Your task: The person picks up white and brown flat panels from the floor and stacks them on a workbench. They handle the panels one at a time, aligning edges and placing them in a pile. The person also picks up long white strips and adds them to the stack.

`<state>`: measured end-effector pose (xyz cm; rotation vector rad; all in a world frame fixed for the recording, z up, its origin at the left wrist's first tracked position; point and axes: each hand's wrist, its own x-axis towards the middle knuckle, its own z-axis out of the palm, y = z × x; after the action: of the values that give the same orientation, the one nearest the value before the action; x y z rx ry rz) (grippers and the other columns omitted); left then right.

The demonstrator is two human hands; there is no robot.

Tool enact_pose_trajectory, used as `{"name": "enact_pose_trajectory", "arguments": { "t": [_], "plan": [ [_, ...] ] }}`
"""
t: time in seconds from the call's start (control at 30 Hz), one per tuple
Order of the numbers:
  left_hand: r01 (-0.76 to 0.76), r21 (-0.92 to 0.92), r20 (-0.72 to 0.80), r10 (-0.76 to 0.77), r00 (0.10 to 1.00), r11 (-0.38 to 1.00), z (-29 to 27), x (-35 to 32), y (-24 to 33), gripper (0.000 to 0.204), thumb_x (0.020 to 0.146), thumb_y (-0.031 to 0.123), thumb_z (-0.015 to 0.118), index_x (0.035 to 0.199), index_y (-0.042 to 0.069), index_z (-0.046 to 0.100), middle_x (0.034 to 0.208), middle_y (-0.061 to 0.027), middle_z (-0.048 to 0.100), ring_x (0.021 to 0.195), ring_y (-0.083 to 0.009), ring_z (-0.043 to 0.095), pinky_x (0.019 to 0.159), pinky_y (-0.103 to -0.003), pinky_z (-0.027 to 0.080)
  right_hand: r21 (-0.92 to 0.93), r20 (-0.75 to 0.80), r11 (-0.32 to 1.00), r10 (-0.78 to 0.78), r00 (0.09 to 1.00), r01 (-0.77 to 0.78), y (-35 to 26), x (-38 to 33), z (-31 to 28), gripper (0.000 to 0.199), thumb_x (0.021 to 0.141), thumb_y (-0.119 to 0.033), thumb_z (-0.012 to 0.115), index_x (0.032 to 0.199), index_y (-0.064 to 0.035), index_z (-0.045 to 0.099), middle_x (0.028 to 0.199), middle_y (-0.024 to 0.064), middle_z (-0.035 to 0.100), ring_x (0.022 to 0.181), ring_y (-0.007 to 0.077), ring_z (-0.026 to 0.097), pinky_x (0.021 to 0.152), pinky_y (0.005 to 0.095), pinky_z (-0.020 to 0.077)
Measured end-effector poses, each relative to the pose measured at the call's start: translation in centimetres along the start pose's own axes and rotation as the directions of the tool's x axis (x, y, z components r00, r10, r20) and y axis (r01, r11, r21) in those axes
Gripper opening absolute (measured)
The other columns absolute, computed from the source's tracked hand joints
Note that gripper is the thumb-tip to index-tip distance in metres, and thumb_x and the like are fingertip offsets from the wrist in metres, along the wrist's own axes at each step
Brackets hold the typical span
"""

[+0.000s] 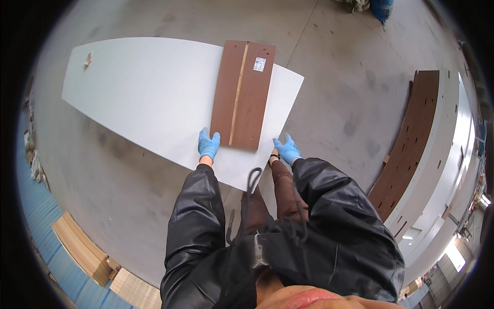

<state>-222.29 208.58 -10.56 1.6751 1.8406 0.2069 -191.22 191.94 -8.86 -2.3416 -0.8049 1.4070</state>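
A large white panel (144,92) lies on the floor in front of me. Across its right part rests a brown board (226,92) with a pale strip (239,92) running lengthwise and a white label (259,64) near its far end. My left hand (208,145), in a blue glove, is at the board's near left corner, thumb and fingers apart; whether it touches the board I cannot tell. My right hand (287,148), also blue-gloved, is open and apart from the board, by the white panel's right edge. Neither hand holds anything.
A small torn scrap (88,61) sits on the panel's far left end. Long brown and white panels (419,123) with holes lie along the right. Wood-coloured boards (82,247) are at the lower left. A blue sack (382,9) stands at the far edge of the concrete floor (339,103).
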Motion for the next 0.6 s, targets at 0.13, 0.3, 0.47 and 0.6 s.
{"name": "enact_pose_trajectory", "arguments": {
  "t": [0.13, 0.3, 0.47, 0.6],
  "plan": [
    [0.023, 0.014, 0.009, -0.023, 1.0, 1.0, 2.3, 0.6, 1.0, 0.087, 0.087, 0.043, 0.071, 0.152, -0.007, 0.041, 0.158, -0.0294, 0.041, 0.147, -0.042, 0.04, 0.122, -0.044, 0.034, 0.253, -0.096, 0.966, 0.087, 0.992, -0.06, -0.2, 2.8, 4.1, 0.116, 0.086, -0.06, 0.073, 0.162, 0.0046, 0.015, 0.161, 0.029, 0.037, 0.149, 0.0392, 0.039, 0.12, 0.0415, 0.0352],
    [0.092, 0.042, 0.111, -0.096, 0.989, 0.995, 5.7, -3.6, 3.7, 0.093, 0.083, 0.047, 0.074, 0.152, -0.007, 0.04, 0.148, -0.0315, 0.052, 0.137, -0.0442, 0.051, 0.115, -0.046, 0.043, 0.509, -0.114, 0.847, 0.246, 0.963, -0.156, 0.1, 3.5, 6.3, 0.109, 0.083, -0.055, 0.079, 0.157, 0.0079, 0.03, 0.155, 0.0286, 0.045, 0.145, 0.0379, 0.045, 0.118, 0.0408, 0.0384],
    [0.164, 0.007, 0.249, -0.161, 0.955, 0.986, 7.1, -7.2, 5.4, 0.071, 0.083, 0.051, 0.074, 0.125, -0.006, 0.062, 0.121, -0.0293, 0.069, 0.115, -0.0431, 0.067, 0.099, -0.047, 0.053, 0.364, -0.152, 0.908, 0.277, 0.949, -0.207, 1.8, 1.7, 2.8, 0.073, 0.084, -0.062, 0.074, 0.116, 0.0037, 0.07, 0.112, 0.0232, 0.075, 0.106, 0.0358, 0.071, 0.094, 0.0442, 0.0536],
    [0.392, -0.243, 0.289, -0.32, 0.902, 0.887, 6.5, -7.6, 4.7, 0.06, 0.091, 0.052, 0.073, 0.109, -0.005, 0.071, 0.105, -0.0185, 0.075, 0.098, -0.0321, 0.071, 0.088, -0.044, 0.054, 0.279, -0.174, 0.95, 0.193, 0.966, -0.139, 3.2, -1.8, 1.0, 0.067, 0.088, -0.062, 0.07, 0.1, 0.0044, 0.074, 0.094, 0.0217, 0.075, 0.09, 0.0319, 0.073, 0.082, 0.0421, 0.0547]
  ]
}}
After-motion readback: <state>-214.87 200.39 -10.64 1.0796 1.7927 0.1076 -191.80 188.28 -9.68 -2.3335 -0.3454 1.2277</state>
